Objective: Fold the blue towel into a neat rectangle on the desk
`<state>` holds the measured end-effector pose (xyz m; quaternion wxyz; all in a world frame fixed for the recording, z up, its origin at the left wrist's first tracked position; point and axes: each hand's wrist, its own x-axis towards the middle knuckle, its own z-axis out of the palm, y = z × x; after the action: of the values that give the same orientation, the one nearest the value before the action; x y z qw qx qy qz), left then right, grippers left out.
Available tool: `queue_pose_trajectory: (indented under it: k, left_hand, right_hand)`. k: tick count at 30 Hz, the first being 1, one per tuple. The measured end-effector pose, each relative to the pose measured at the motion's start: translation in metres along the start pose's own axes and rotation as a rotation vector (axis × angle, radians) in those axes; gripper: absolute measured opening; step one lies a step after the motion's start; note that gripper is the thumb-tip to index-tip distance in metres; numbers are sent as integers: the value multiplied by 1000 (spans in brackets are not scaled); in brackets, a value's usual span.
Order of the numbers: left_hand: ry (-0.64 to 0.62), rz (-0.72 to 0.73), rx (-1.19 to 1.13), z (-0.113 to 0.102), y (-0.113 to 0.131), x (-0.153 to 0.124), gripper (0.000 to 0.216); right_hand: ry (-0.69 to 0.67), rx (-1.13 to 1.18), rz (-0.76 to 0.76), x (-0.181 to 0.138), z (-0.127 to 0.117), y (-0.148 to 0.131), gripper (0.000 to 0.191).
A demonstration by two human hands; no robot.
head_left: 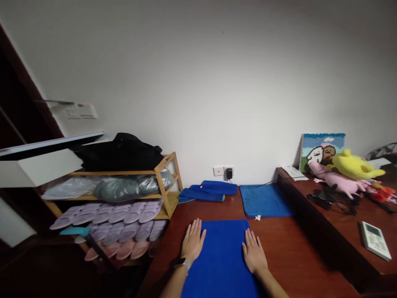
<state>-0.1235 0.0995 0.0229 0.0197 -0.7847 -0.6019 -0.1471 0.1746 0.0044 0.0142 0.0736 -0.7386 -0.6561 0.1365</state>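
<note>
A bright blue towel (223,258) lies spread flat on the reddish-brown table (294,248), its near end running out of the bottom of the view. My left hand (192,242) rests palm down along the towel's left edge, fingers stretched forward, a watch on the wrist. On the opposite edge, my right hand (254,253) lies flat with its fingers extended. Neither hand grips anything. Behind the towel are loosely folded blue cloths (207,191), and a darker blue cloth (266,201) with a small white tag lies flat to their right.
Left stands a wooden rack (166,186) with several slippers (127,211) and a black bag (120,153). A plug (229,173) sits in the wall socket, its cable running right. The raised right surface holds plush toys (353,165) and a white remote-like device (375,240).
</note>
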Motion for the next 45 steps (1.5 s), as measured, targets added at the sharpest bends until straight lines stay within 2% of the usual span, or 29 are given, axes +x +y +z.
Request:
queue_pose_trajectory:
  k: [3, 5, 7, 9, 10, 11, 13, 16, 20, 23, 26, 28, 32, 36, 40, 43, 45]
  left_hand:
    - [40, 146, -53, -5, 57, -8, 62]
    - [-56, 301, -106, 0, 105, -18, 63]
    - [-125, 367, -155, 9, 147, -30, 63]
    - [-170, 363, -182, 19, 172, -41, 63]
    - [-183, 352, -186, 22, 175, -46, 63]
    - [-190, 339, -184, 24, 173, -50, 63]
    - [-193, 318, -159, 23, 153, -57, 64]
    - [-186, 240, -89, 14, 98, -70, 66]
    - [-157, 60, 1, 2, 22, -91, 69]
    - [-134, 18, 22, -2, -6, -103, 69]
    - [-111, 17, 24, -2, -9, -108, 69]
    - [-107, 10, 25, -1, -6, -107, 70]
    - [-109, 4, 16, -1, -2, -104, 72]
    - [-116, 6, 13, -3, -3, -103, 73]
    - [-126, 16, 39, -9, -5, -100, 69]
    - [-71, 48, 42, -13, 12, -97, 66]
    - [-15, 119, 7, -14, 41, -94, 62]
  right_hand:
    - [8, -15, -9, 1, -1, 0, 69]
    - [5, -38, -14, 0, -2, 0, 68]
    - [-9, -66, -33, -2, -1, 1, 67]
    - [-16, -77, -62, -2, 0, 2, 66]
    - [-11, -72, -71, -2, 1, 3, 66]
    - [-1, -60, -70, -2, 2, 4, 66]
    - [27, -33, -48, -1, 5, 5, 67]
    - [54, -15, -31, 0, 9, 5, 69]
    - [44, -30, -24, 1, 11, 5, 69]
    - [34, -40, -16, 1, 5, 3, 69]
    - [14, -33, -1, -5, -4, 0, 68]
    - [48, -25, 1, -16, -7, -1, 67]
    - [160, -12, -26, -52, 5, 4, 67]
    - [102, 11, 3, -82, 21, 8, 68]
    - [75, 7, -4, -91, 20, 6, 68]
    - [63, 8, 1, -91, 15, 3, 68]
    - [64, 11, -2, -91, 13, 2, 68]
